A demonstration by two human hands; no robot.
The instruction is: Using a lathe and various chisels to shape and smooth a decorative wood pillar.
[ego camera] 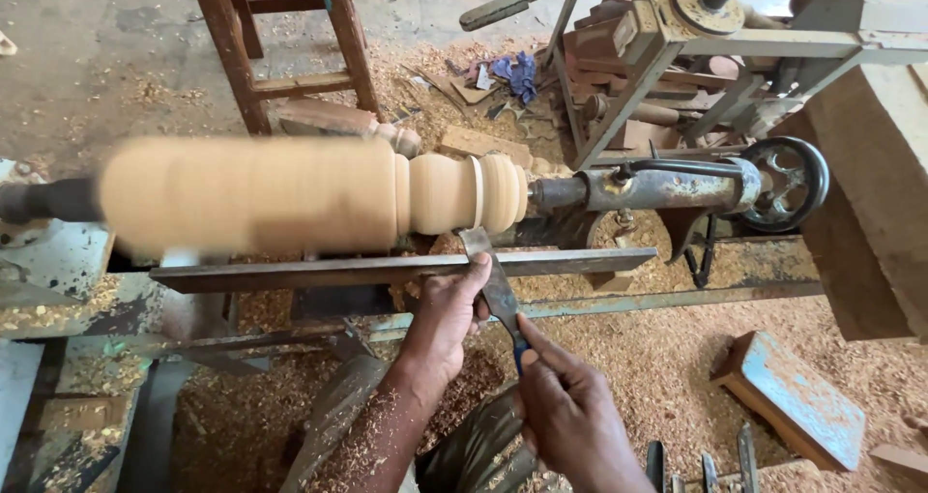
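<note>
Now both hands clamped on chisel, left hand w/ blade on rest bar, right hand on handle, edge at spinning wood.

Just beyond the tool rest the spinning wood blank blocks my way. To the rest's right, the tailstock and its handwheel stand in the way. On my side of the rest, above the sawdust-strewn floor, my hands have free room.

Sawdust and shavings blanket the floor. A wooden ladder stands behind, near a blue rag among scrap offcuts. A blue-painted wooden block lies at right; dark metal tools, perhaps chisels, rest nearby.
</note>
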